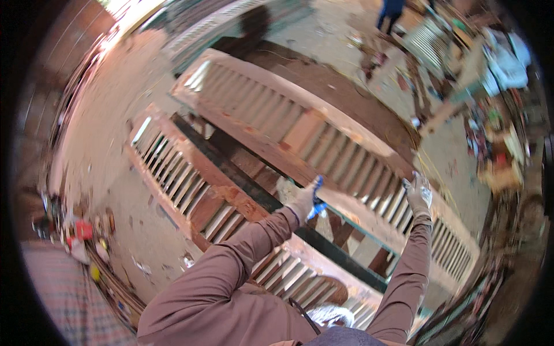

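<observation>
The dusty floor (pixel 107 173) spreads out on all sides of the two hands. On it, running from beyond the left hand to past the right, is the far louvered panel (pixel 322 138), reddish brown with a solid cross-rail between its banks of slats. The near louvered panel (pixel 208 202) lies roughly parallel, on the wearer's side of the left hand and partly hidden under the left sleeve (pixel 231 265). Well beyond the left hand, a stack of pale slatted pieces (pixel 208 32) stands; a checked cloth (pixel 72 300) is far to its left and nearer the wearer. A dark bar (pixel 254 189) runs between the panels, passing just beside the left wrist. Well to the right of and beyond the right hand sits a pale blue-white sack (pixel 508 63).

The left hand (pixel 303 202), gloved, is over the far panel's near edge, thumb and fingers apart, with blue along them; nothing can be made out between them. The right hand (pixel 418 193), also gloved, is at the far panel's slats, near its far edge, fingers bent; whether it grips anything cannot be told. A thin yellow cord (pixel 428 158) trails just beyond it.
</observation>
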A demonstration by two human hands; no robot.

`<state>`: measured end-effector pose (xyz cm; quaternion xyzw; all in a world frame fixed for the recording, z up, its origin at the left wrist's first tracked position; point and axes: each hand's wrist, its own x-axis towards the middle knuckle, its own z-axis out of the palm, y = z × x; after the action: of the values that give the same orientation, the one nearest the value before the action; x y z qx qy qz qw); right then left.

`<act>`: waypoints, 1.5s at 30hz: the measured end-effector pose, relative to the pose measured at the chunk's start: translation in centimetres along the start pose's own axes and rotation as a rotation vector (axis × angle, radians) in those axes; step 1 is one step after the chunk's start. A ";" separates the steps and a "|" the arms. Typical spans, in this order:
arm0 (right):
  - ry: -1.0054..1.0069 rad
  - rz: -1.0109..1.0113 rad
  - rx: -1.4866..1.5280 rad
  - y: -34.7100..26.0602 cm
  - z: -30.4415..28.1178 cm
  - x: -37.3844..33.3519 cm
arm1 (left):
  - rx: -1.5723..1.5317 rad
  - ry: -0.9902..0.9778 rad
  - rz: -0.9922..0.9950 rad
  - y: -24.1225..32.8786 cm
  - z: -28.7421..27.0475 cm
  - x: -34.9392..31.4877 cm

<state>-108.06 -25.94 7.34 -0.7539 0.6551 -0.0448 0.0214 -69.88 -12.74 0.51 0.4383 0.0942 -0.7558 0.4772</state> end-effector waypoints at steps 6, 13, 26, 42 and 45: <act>-0.312 0.106 0.152 -0.4 3.3 8.5 | 0.107 0.281 0.066 -0.7 1.7 -1.0; -0.256 0.275 0.135 -0.6 6.3 9.4 | 0.086 0.243 0.078 -1.2 1.7 0.2; -0.110 0.219 0.162 -1.1 7.8 8.4 | 0.385 0.422 0.112 -1.9 2.8 -4.5; 0.000 0.019 0.007 0.3 7.2 6.4 | 0.176 0.373 0.084 -3.5 1.5 -8.3; -0.179 0.076 0.024 2.4 7.3 7.2 | 0.103 0.334 0.151 -4.2 0.7 -8.0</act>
<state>-108.74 -33.61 0.17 -0.7294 0.6779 0.0160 0.0906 -72.41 -5.78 5.82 0.5876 0.1001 -0.6383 0.4872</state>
